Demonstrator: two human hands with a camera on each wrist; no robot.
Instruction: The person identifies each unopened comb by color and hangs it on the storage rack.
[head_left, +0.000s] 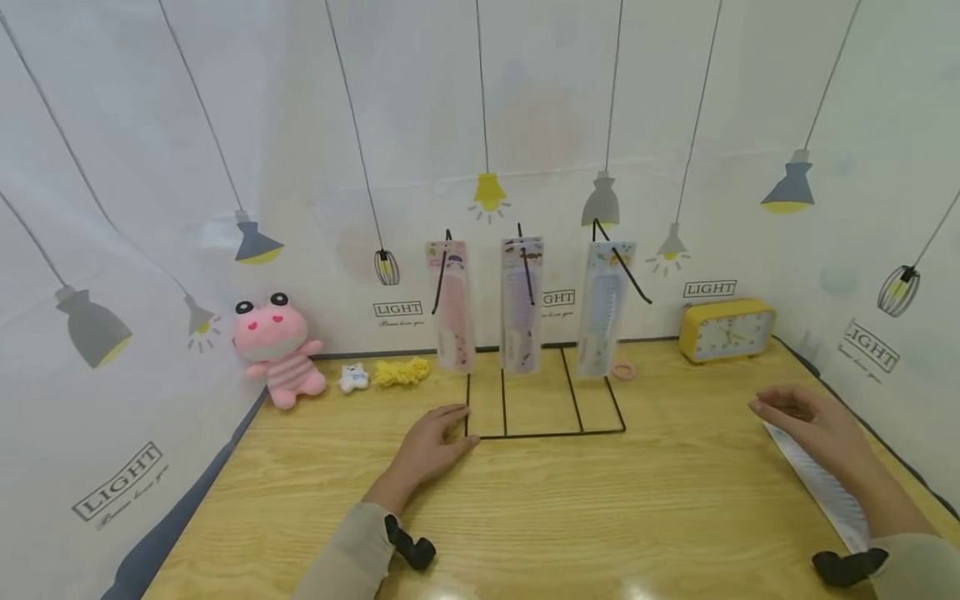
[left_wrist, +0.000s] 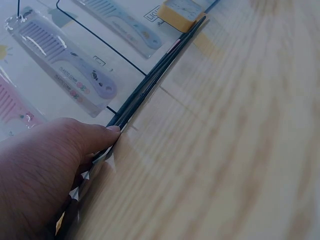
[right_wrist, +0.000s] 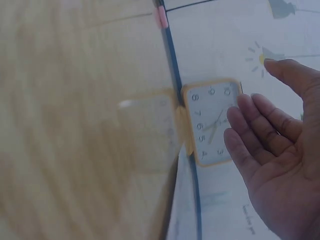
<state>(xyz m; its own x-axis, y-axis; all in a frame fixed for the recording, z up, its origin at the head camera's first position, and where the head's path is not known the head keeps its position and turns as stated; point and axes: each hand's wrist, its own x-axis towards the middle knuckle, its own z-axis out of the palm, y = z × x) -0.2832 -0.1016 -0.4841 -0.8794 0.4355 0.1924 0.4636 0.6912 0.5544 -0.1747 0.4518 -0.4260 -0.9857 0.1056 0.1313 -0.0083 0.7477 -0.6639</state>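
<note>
My left hand (head_left: 431, 446) is at the left front corner of a black wire rack (head_left: 546, 435), thumb and fingers curved round the corner. In the left wrist view the thumb tip presses the wire. Three packaged combs hang from the rack's hooks: a pink comb (head_left: 453, 317), a purple comb (head_left: 522, 308) and a blue comb (head_left: 602, 308). My right hand (head_left: 821, 433) hovers at the table's right side, fingers loosely bent, holding nothing. Below it lies a long pale striped package (head_left: 817, 487), partly hidden by the hand and forearm; its contents are unclear.
Along the back stand a pink plush toy (head_left: 288, 354), a small white bear figure (head_left: 353, 377), a yellow stringy bundle (head_left: 402, 372) and a yellow clock (head_left: 727, 331). A pink ring (head_left: 624, 370) lies by the rack. Lamp-patterned walls enclose the wooden table (head_left: 600, 517).
</note>
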